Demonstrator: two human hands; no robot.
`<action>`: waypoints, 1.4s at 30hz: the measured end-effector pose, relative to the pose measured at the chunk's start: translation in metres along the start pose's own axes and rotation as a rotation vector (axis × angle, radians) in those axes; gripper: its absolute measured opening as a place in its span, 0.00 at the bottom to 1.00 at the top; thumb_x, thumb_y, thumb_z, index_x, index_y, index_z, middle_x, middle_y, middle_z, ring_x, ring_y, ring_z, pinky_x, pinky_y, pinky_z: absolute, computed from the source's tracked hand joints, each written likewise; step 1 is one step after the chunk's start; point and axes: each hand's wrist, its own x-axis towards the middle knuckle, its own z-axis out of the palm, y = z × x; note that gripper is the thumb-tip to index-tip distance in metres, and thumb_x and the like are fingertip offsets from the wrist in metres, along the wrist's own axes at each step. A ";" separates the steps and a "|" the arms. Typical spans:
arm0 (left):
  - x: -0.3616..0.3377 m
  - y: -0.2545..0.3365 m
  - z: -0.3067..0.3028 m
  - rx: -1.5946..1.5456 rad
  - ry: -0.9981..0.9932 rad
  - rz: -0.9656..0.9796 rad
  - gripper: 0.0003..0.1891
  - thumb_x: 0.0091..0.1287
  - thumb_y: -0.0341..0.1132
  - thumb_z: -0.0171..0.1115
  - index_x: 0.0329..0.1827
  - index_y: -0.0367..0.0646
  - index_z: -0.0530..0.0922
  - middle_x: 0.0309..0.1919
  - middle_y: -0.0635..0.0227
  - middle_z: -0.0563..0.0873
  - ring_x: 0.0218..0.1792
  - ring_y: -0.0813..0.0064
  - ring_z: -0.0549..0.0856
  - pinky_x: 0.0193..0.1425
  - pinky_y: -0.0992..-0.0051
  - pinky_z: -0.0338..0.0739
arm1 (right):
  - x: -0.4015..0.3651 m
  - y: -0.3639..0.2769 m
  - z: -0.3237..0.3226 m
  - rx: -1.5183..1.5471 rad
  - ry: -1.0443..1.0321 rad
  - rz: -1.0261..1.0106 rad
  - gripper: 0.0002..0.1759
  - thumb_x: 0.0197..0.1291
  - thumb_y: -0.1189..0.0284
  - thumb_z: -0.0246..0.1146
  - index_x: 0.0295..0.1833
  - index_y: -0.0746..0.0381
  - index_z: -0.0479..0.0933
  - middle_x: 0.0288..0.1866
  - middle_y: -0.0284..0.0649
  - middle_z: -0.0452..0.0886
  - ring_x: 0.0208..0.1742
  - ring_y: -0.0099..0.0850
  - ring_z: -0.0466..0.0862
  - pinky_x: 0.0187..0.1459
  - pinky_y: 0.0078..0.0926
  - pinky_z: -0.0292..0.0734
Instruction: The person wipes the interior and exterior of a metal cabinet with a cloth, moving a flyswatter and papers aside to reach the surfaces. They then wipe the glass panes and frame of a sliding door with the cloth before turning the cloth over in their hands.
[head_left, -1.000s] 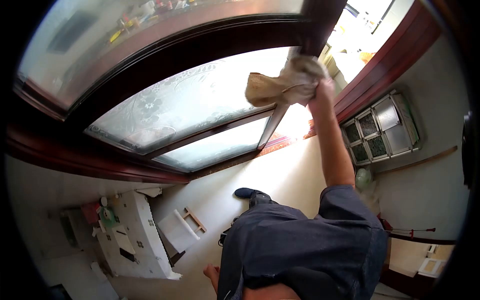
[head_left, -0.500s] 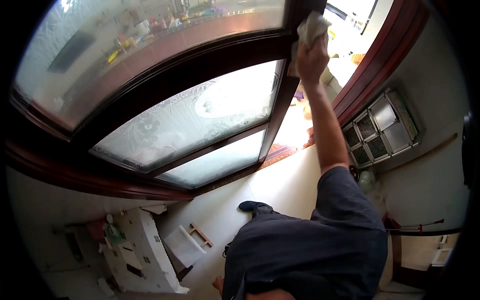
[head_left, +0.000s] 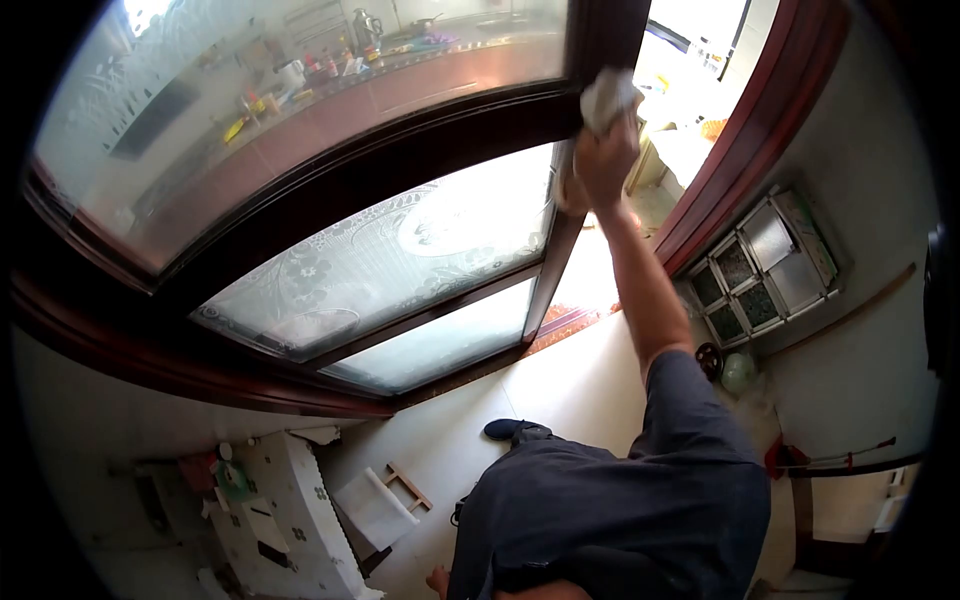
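A pale cloth is bunched in my right hand, whose fingers are closed on it. The hand is raised against the edge of a dark wooden door with frosted, flower-patterned glass. Part of the cloth hangs down beside the door's edge. Low in the view, my left hand shows only in part beside my body, and its fingers are too small and hidden to read.
A dark red door frame stands right of the opening. A metal-framed cabinet is on the right. At the lower left are a covered table and a chair. Bottles and a kettle show through the upper glass.
My right hand and the cloth have moved down and slightly left along the door's edge. The view has shifted a little.
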 end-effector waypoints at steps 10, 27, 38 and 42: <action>0.000 -0.003 0.015 -0.008 -0.024 -0.007 0.06 0.53 0.27 0.51 0.27 0.31 0.72 0.14 0.56 0.75 0.11 0.67 0.75 0.12 0.70 0.68 | 0.023 0.006 0.008 -0.254 -0.223 -0.175 0.11 0.42 0.78 0.58 0.35 0.68 0.77 0.42 0.56 0.78 0.48 0.50 0.77 0.52 0.39 0.72; 0.006 0.106 0.060 0.025 -0.102 0.083 0.07 0.53 0.27 0.50 0.26 0.30 0.72 0.14 0.56 0.76 0.11 0.67 0.75 0.12 0.70 0.69 | 0.101 -0.026 -0.010 -0.466 -0.274 -0.384 0.16 0.46 0.75 0.57 0.44 0.59 0.77 0.57 0.43 0.71 0.60 0.39 0.69 0.61 0.33 0.64; 0.012 0.124 0.070 0.023 -0.114 0.092 0.07 0.54 0.27 0.50 0.26 0.29 0.72 0.14 0.56 0.76 0.12 0.66 0.76 0.12 0.70 0.69 | 0.240 -0.080 -0.006 -0.203 -0.343 0.080 0.13 0.61 0.78 0.42 0.44 0.61 0.72 0.35 0.45 0.79 0.34 0.40 0.80 0.38 0.34 0.78; 0.011 0.128 0.069 0.037 -0.121 0.104 0.07 0.54 0.27 0.50 0.26 0.29 0.72 0.14 0.55 0.76 0.12 0.66 0.76 0.12 0.70 0.69 | 0.232 -0.080 -0.006 -0.184 -0.281 0.116 0.11 0.61 0.76 0.44 0.38 0.65 0.73 0.31 0.47 0.78 0.28 0.42 0.79 0.34 0.35 0.76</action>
